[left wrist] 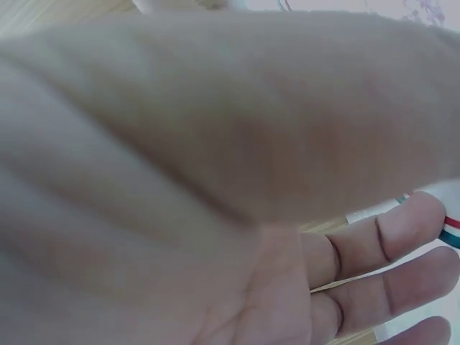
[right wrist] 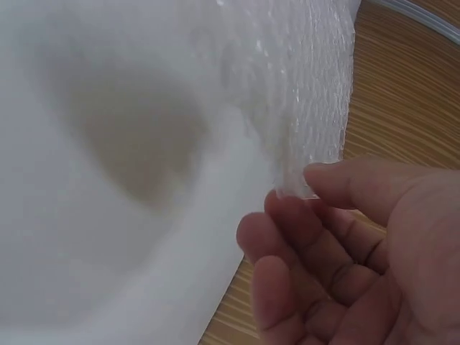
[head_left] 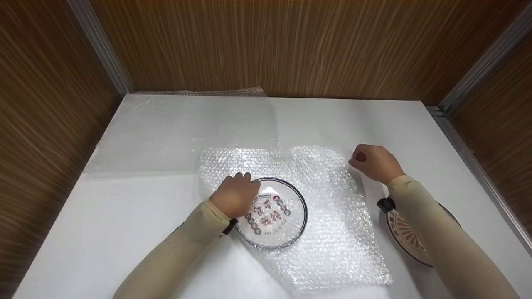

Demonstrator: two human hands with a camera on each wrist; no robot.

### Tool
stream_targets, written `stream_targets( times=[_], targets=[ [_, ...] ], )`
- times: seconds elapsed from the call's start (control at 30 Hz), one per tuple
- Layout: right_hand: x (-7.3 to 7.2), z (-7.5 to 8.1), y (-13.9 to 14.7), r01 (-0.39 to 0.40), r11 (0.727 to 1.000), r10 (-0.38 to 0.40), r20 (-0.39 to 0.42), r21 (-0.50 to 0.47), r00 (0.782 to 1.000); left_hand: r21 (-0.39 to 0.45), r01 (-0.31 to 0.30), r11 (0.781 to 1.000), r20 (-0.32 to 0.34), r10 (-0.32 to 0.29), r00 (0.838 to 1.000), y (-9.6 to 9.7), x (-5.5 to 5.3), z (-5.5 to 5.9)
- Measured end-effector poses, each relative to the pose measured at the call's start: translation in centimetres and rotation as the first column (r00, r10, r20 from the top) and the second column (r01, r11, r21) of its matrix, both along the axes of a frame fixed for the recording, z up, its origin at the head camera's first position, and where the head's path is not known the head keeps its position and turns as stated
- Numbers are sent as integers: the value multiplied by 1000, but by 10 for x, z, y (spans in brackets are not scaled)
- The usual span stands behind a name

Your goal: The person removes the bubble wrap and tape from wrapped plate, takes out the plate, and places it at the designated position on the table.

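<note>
A round white plate point(head_left: 272, 236) with red characters and a dark striped rim lies over a sheet of bubble wrap point(head_left: 332, 232). My left hand point(head_left: 236, 194) is at the plate's upper left rim. In the left wrist view, its fingers point(left wrist: 388, 287) stretch out toward the striped rim, while a blurred part of the hand fills the foreground. My right hand point(head_left: 376, 162) pinches the far right edge of the bubble wrap between thumb and fingertips. The right wrist view shows that edge point(right wrist: 316, 122) raised, hanging from the fingers.
A second plate point(head_left: 405, 236) with a brown radial pattern lies at the right, partly hidden under my right forearm. Flat stacked wrap sheets point(head_left: 166, 133) cover the table's back left. Wood-grain panels point(head_left: 266, 45) enclose the white table point(head_left: 124, 232) at the back and sides.
</note>
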State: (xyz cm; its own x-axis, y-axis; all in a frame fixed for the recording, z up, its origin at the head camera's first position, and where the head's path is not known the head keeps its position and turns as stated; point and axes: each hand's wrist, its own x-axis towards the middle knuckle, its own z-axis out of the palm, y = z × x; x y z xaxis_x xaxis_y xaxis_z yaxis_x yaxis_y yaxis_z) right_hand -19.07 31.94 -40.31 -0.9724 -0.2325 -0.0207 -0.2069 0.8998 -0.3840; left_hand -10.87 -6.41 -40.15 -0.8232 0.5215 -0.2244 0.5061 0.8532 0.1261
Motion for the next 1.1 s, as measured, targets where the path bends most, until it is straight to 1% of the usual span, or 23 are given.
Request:
stream_targets(
  times=[0.13,0.27,0.47,0.6,0.7,0.8,0.9,0.93,1.0,1.1],
  targets=[
    [-2,-6,2,-10,999,9,25,43,1000,4,3,1000,-17,-3,1000,-1,-1,0],
    [-5,-11,3,-7,996,1,69,86,998,21,12,1000,-40,-11,999,-2,-1,0],
    [-9,-22,3,8,988,-24,106,156,994,15,3,1000,-11,-3,1000,-1,-2,0],
    [-10,-22,-2,19,981,-39,103,191,994,9,-4,1000,-7,4,1000,0,-2,0],
    [-7,-19,-6,22,980,-34,60,199,998,8,-5,1000,-6,6,1000,0,-1,0],
    [-2,-15,-13,3,982,3,-29,191,1000,9,2,1000,-4,-2,1000,0,0,-1],
    [5,-8,-26,-35,983,55,-106,179,993,15,22,1000,-27,-22,999,0,1,-2],
    [8,-6,-32,-51,983,73,-117,175,990,19,26,999,-37,-26,999,-1,1,-2],
    [14,-1,-45,-99,981,118,-114,167,986,29,35,999,-57,-34,998,-2,1,-3],
    [21,3,-63,-201,966,218,-92,165,972,34,32,999,-70,-30,997,-3,0,-3]
  ],
)
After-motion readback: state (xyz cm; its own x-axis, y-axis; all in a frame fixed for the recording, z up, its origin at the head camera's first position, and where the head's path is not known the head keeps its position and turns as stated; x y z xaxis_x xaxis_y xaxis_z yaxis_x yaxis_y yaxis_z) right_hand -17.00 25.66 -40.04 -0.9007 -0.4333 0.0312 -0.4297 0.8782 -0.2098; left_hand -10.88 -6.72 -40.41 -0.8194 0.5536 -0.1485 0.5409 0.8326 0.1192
